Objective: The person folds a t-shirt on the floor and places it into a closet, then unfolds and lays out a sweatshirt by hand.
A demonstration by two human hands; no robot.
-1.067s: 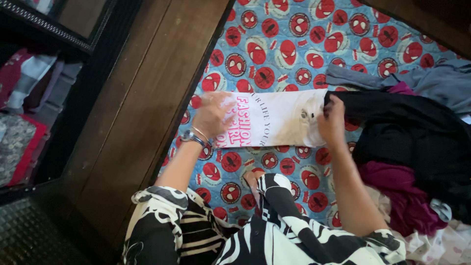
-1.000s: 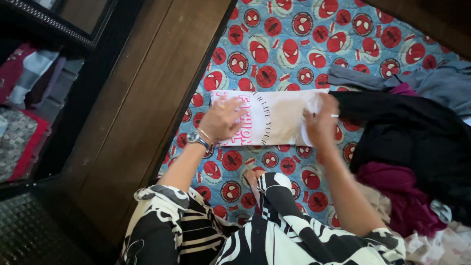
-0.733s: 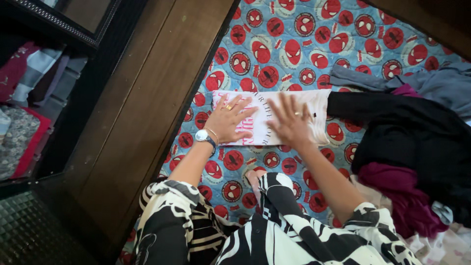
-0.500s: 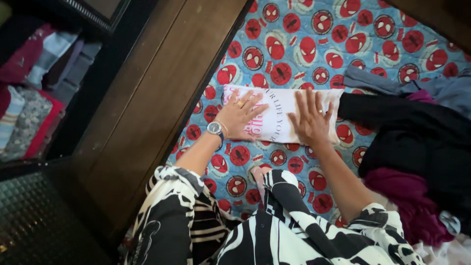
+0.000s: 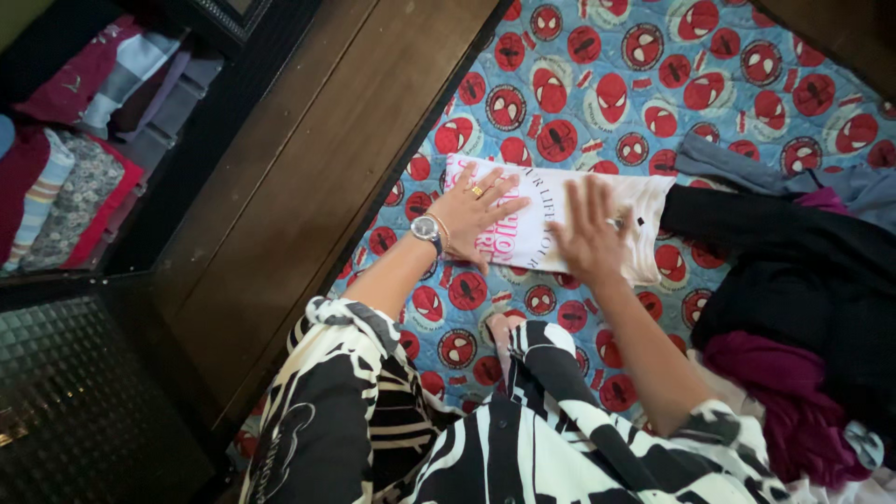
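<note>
A white folded garment [image 5: 546, 201] with pink and black print lies flat on a blue quilt [image 5: 597, 84] patterned with red round masks. My left hand [image 5: 478, 217], with a wristwatch and a gold ring, rests flat on the garment's left end, fingers spread. My right hand [image 5: 590, 233] lies palm down on its middle, fingers apart and slightly blurred. Neither hand grips anything.
A heap of clothes sits to the right: a black garment [image 5: 803, 280], a maroon one [image 5: 793, 401], grey cloth [image 5: 747, 163]. A dark wooden bed frame [image 5: 308, 159] runs along the quilt's left edge. Folded clothes [image 5: 65, 187] are stacked at far left.
My right hand let go of the garment's right end and moved to its middle, flattening out. My left hand stayed pressed on the left end. The view shifted leftward and down.
</note>
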